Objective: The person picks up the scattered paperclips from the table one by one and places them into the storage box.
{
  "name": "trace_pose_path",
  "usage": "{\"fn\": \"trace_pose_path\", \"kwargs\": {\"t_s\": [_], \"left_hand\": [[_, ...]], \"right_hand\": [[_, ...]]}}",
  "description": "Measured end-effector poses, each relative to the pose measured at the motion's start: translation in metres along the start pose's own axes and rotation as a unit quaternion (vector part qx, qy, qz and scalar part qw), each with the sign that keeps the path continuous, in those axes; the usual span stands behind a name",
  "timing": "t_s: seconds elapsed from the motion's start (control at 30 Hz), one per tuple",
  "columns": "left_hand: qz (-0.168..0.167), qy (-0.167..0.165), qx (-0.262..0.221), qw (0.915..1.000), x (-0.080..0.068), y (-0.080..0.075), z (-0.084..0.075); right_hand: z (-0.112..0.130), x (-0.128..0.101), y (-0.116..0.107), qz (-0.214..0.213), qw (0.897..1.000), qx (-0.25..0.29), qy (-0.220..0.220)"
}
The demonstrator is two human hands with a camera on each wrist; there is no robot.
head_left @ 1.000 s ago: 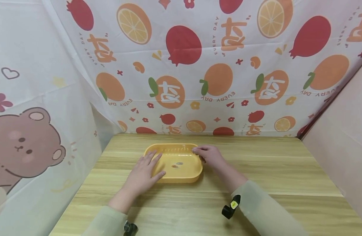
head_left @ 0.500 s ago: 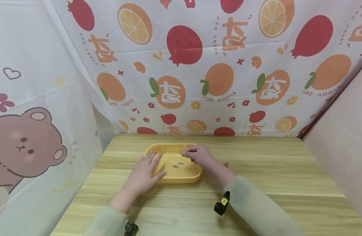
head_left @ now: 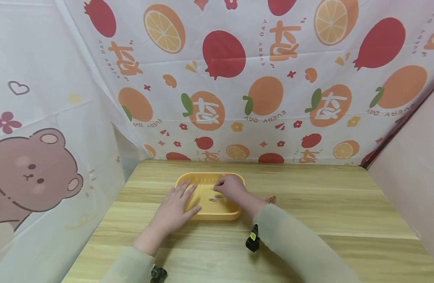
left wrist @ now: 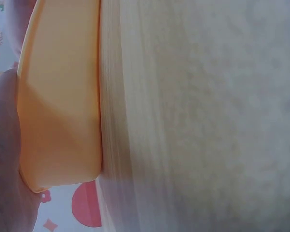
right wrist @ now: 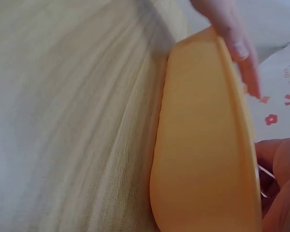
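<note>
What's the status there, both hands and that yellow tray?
Left hand flat on yellow tray rim, fingers straight. Right hand curled over tray, seemingly pinching a small clip; hard to tell. Paper clips inside tray, more clips on table. Nothing blocking.

Tabletop [head_left: 326, 204] open right; tray [head_left: 217, 215] perhaps hemmed.

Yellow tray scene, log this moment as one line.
left hand flat on yellow tray rim | right hand over tray, fingers curled | paper clips inside

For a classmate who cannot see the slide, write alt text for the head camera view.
A left hand rests flat on the rim of a yellow tray on a wooden table, while the right hand pinches something small over paper clips inside it.
</note>
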State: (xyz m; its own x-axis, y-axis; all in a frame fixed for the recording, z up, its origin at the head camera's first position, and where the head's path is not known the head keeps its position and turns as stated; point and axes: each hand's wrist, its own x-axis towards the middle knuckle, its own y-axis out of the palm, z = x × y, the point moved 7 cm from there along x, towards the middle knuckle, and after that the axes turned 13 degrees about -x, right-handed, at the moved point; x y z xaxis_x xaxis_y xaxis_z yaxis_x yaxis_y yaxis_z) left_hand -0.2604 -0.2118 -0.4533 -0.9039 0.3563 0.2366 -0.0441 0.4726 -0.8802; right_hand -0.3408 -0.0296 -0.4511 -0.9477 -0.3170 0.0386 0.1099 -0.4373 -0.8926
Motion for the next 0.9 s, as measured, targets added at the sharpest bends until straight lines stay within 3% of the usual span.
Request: {"fn": "trace_pose_path", "kwargs": {"t_s": [0.13,0.53,0.9], "left_hand": [[0.001,-0.001,0.001,1.0,0.0,0.0,0.0],[0.003,0.003,0.011,0.9999,0.001,0.0,0.0],[0.002,0.002,0.012,0.9999,0.001,0.0,0.0]], "right_hand": [[-0.001,0.008,0.007,0.006,0.998,-0.057,0.014],[-0.005,0.012,0.021,0.039,0.989,-0.134,0.047],[-0.006,0.013,0.02,0.039,0.983,-0.168,0.056]]}}
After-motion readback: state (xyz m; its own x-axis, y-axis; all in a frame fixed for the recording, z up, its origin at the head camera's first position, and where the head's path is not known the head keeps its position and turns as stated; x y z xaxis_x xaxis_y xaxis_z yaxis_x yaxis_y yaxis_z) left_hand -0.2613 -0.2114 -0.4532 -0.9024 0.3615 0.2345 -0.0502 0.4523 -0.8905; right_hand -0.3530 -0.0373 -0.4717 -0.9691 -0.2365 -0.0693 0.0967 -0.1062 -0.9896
